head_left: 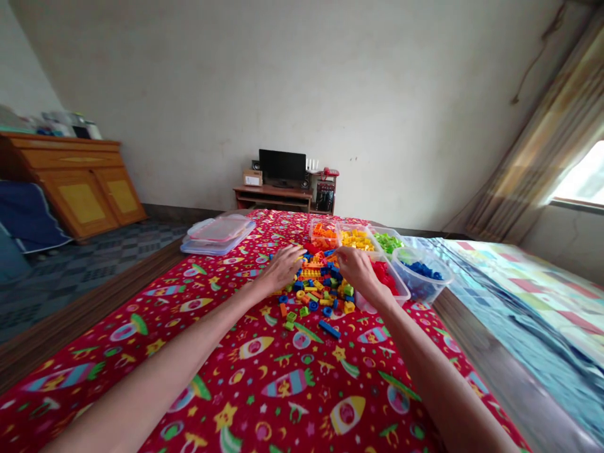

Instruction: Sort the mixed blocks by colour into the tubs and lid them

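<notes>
A mixed pile of toy building bricks [315, 290] in blue, yellow, orange, green and red lies on the red patterned cloth [264, 393]. My left hand [283, 269] rests at the pile's left side, fingers stretched over the bricks. At the right side, my right hand [355, 265] has its fingers drawn together in a pinch; whatever is between them is hidden. Just beyond and beside it stand clear tubs of sorted bricks: orange bricks [323, 232], yellow bricks [357, 240], green bricks [388, 242], red bricks [384, 275] and blue bricks [423, 270].
Stacked clear plastic lids [219, 233] lie at the table's left edge. A loose blue brick [329, 329] sits in front of the pile. To the right is a bed [533, 302]. A monitor [282, 167] on a desk and a wooden cabinet [80, 182] stand farther back.
</notes>
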Demonstrator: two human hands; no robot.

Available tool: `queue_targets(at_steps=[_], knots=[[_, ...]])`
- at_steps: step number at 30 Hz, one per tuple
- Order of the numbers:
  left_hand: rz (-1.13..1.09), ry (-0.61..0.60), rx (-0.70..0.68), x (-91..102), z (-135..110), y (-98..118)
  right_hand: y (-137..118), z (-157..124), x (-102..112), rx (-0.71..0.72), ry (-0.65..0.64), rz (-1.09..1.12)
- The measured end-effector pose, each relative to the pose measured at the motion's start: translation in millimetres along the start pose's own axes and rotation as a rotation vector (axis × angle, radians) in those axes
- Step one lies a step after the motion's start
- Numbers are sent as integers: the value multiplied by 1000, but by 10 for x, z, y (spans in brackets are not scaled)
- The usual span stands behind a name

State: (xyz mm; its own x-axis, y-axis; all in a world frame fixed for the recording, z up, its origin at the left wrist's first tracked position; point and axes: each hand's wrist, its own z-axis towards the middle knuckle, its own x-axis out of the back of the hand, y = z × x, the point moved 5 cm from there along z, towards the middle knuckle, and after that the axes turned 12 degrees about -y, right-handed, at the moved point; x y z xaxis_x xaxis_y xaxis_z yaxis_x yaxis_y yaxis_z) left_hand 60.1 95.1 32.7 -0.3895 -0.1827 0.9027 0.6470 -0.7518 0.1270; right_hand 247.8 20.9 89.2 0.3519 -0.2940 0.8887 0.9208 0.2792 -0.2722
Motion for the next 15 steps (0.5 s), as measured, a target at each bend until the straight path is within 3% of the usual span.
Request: queue_targets(at_steps=[3,6,9,15], knots=[[55,-152,-30,-137,330,159,133,10,81,-36,29,15],[75,-236,-24,-223,489,339,232,-4,99,-45,17,5],[64,-217,-1,-171,403,452,286,-7,77,-41,-4,-11],[-89,-288,-173,8,-36,520,220,16,2,-13,-45,6]])
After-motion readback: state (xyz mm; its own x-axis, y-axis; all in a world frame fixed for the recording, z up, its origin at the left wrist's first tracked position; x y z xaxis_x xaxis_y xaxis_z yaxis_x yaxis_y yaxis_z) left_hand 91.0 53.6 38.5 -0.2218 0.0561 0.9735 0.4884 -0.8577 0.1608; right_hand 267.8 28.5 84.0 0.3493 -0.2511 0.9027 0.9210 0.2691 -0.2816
